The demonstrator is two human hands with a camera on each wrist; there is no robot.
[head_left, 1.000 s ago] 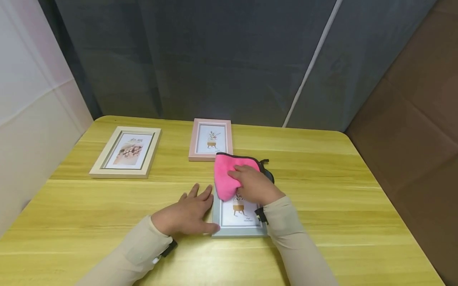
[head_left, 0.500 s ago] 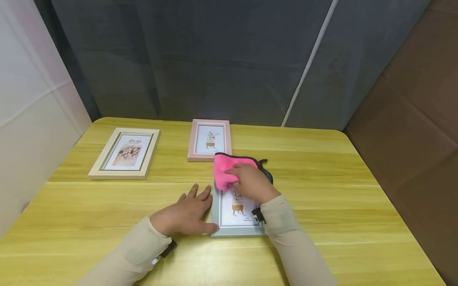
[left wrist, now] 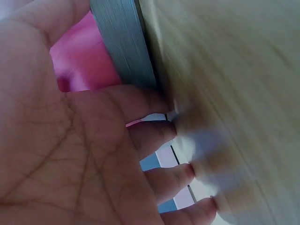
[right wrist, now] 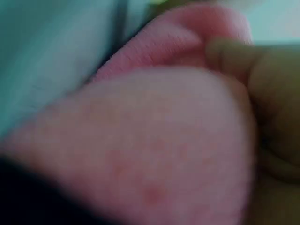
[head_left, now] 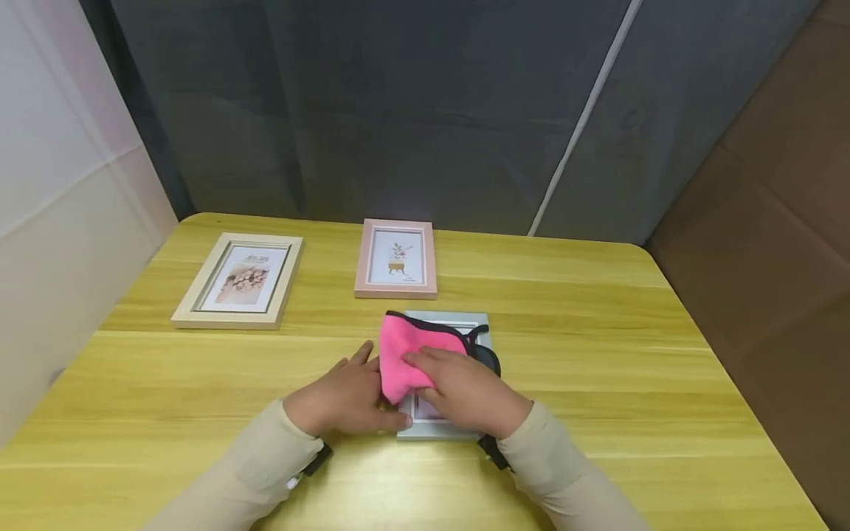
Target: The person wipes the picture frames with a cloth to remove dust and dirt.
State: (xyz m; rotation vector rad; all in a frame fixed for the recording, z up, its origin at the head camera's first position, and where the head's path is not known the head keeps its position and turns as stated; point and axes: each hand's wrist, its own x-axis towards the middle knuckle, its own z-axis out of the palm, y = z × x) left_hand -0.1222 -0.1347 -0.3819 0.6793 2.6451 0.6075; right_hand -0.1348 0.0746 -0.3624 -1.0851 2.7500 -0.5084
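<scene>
A pink cloth (head_left: 405,354) with black edging lies over the blue-grey picture frame (head_left: 468,318), hiding most of its picture. My right hand (head_left: 468,391) grips the cloth and presses it on the frame's left part; the right wrist view shows the pink cloth (right wrist: 154,44) bunched at the fingers, blurred. My left hand (head_left: 345,394) lies along the frame's left side with fingers extended, its thumb at the lower left corner. Up close in the left wrist view, the fingertips of the left hand (left wrist: 89,140) meet the table beside the frame's edge (left wrist: 124,42).
A pink picture frame (head_left: 361,258) lies behind the blue-grey one, near the table's back edge. To the left is a cream picture frame (head_left: 186,318). Dark cloth (head_left: 412,110) hangs behind the wooden table (head_left: 598,332).
My right hand has drawn the cloth toward me and slightly left, uncovering the frame's top edge and covering its lower picture. The left hand stays at the frame's side.
</scene>
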